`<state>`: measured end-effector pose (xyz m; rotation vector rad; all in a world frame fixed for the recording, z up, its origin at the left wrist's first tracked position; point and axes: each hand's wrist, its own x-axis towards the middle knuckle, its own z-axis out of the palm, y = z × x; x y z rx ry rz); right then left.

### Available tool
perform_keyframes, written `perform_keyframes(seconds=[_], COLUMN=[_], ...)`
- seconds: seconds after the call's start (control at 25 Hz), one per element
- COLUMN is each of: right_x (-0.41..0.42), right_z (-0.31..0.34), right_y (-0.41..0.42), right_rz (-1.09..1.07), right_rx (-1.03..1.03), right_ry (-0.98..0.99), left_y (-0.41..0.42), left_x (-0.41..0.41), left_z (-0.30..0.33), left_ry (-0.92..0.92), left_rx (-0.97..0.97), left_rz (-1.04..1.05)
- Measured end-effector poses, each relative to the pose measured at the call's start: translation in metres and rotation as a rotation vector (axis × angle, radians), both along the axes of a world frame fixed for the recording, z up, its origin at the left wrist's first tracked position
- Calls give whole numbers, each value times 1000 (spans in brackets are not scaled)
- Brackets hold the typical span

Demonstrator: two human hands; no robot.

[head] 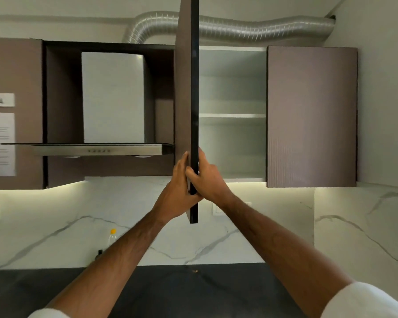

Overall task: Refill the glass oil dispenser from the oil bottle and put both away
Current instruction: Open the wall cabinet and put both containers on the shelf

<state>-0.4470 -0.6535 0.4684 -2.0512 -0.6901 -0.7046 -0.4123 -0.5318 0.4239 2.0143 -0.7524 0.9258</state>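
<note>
The bottle (112, 237) stands on the counter (193, 292) well below and left of both hands, its base hidden behind the left forearm. The left hand (178, 180) and right hand (208, 177) clasp the open cupboard door (189, 88) near its lower edge, one on each face. Right of the hands, the cupboard's white shelf (232, 115) shows.

Two bare forearms, each with a short white sleeve (365, 301) at the upper arm.
</note>
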Motion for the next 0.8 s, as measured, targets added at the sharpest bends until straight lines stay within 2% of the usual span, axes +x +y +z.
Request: perform_keyframes(seconds=[0.12,0.36,0.64,0.8], right_x=[0,-6,-4,4], right_z=[1,1,-7,-58], right_y=[35,79,89,78], right_rz=[-36,-61,-53,-34], right_rx=[-54,-112,-88,-156], right_ry=[-7,-19,-30,31], left_y=[32,72,87,100], left_x=[-5,-16,-29,-31], left_z=[0,-16,-28,-54], left_ry=[24,166,205,221], left_rx=[-63,-76,45,165], left_rz=[-50,32,75,185])
